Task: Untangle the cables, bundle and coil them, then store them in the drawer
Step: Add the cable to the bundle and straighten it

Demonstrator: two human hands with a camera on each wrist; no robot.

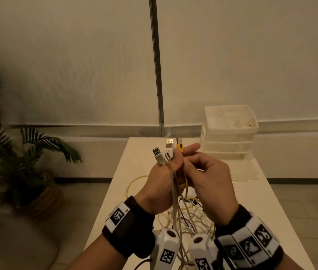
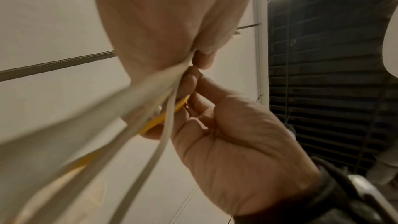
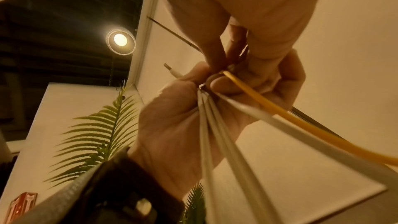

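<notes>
Far left, on the floor: a potted palm [image 1: 27, 152] in a woven basket, well apart from the counter [image 1: 251, 201].

Left hand [image 1: 162, 184], raised above the counter, fingers curled round a bunch of cables [image 1: 175, 193] just below their plugs. The USB plugs [image 1: 168, 151] stick up out of the fist: a silvery one leaning left, white ones in the middle, a yellow one [image 1: 180, 146] on the right. Left wrist view shows the white strands squeezed together where they leave the grip, the yellow cable [image 2: 163, 117] running among them.

Right hand [image 1: 210, 178], just beside the left and touching it, fingers curled in at the same bunch; forefinger reaches up toward the yellow plug. Right wrist view: yellow cable [image 3: 280, 108] passes between its thumb and fingers, white cables [image 3: 215, 125] fan out from the left palm.

Below both hands, the cables hang down to a loose tangle [image 1: 185, 215] of white, yellow and dark strands lying on the counter. Black wrist straps with printed markers on both forearms.

Right, at the counter's far corner: a stack of white plastic drawers [image 1: 230, 131], top one open-topped. Contents too pale to make out.
</notes>
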